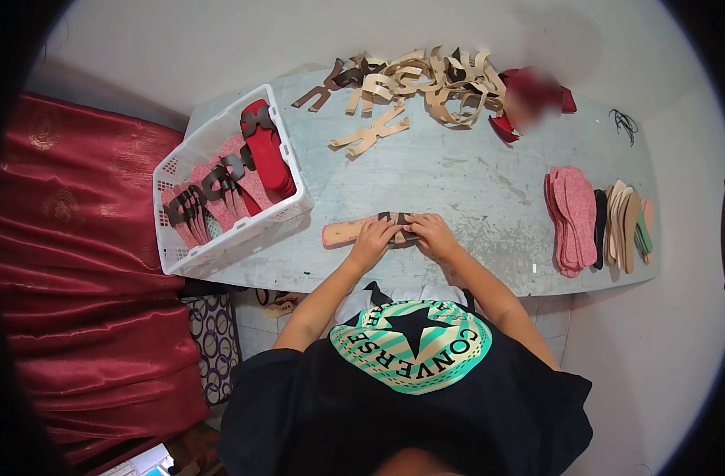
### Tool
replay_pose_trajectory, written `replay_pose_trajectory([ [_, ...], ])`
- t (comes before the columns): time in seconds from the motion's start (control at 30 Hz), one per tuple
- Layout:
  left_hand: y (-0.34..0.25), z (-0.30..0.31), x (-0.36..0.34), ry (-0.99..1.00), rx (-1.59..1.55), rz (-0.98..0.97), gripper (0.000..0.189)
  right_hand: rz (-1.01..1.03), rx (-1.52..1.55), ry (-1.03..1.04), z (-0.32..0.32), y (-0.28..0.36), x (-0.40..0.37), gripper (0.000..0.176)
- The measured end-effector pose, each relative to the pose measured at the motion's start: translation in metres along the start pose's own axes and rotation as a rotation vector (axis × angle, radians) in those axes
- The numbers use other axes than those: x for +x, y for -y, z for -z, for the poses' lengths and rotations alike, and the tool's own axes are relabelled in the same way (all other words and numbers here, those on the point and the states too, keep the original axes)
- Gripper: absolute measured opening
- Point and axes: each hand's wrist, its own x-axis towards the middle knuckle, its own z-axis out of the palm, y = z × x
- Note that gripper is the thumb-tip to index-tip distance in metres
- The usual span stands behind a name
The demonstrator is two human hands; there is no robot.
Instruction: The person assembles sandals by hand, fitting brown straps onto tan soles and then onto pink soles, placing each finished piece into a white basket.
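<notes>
The person's two hands are close together at the near edge of a pale grey table (466, 174). Under them lies a flat, light pink-tan shoe sole (345, 232). It lies sideways. Its bare end sticks out to the left of the hands, and its other end is hidden under them. A small dark brown strap piece (394, 216) sits on top of the sole, just past the fingertips.

The left hand (370, 243) rests on the sole with its fingers bent down, and they touch the strap piece. The right hand (432, 236) is just beside it, almost touching it, and its fingers are on the strap piece too. Both hands are on the things, but it is too small to tell if they pinch them or only press down.

To the left of the hands stands a white plastic basket (243, 236) with red and pink soles in it. Some of those soles have dark straps on them. At the far side of the table lies a heap of tan and brown strap shapes (426, 79). Well off to the right is a stack of pink soles (574, 218), and just beside it a row of tan, black and green soles (626, 226). A shiny red cloth (77, 238) lies to the left of the table.
</notes>
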Motion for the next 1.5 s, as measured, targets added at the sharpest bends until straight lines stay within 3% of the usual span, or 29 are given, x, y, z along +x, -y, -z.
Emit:
replay_pose_trajectory([
  [0.4,-0.007,0.005,0.002,-0.013,0.124,-0.118,0.052,-0.103,0.114,-0.06,-0.009,0.0,-0.006,0.033],
  [0.9,-0.01,0.01,0.022,-0.088,0.109,-0.13,0.033,-0.255,0.32,-0.252,-0.021,0.0,-0.008,0.031],
  [0.93,-0.012,0.011,0.023,-0.07,0.074,-0.052,0.03,-0.253,0.32,-0.251,-0.019,0.002,-0.005,0.031],
  [1.0,-0.016,0.018,0.025,-0.054,0.039,0.028,0.027,-0.361,0.661,-0.272,-0.008,0.01,0.003,0.026],
  [1.1,-0.019,0.036,0.031,-0.125,-0.141,0.147,0.025,-0.387,0.661,-0.246,0.017,0.022,0.023,0.02],
  [1.23,-0.019,0.072,0.037,-0.111,-0.473,0.308,0.021,-0.291,0.784,-0.043,0.042,0.033,0.055,0.029],
  [1.3,-0.01,0.077,0.033,-0.247,-0.679,0.335,0.018,-0.274,0.768,0.023,0.053,0.048,0.07,0.031],
  [1.5,0.004,0.115,0.013,-0.195,-0.97,0.469,0.02,-0.283,0.908,0.221,0.053,0.072,0.112,0.03],
])
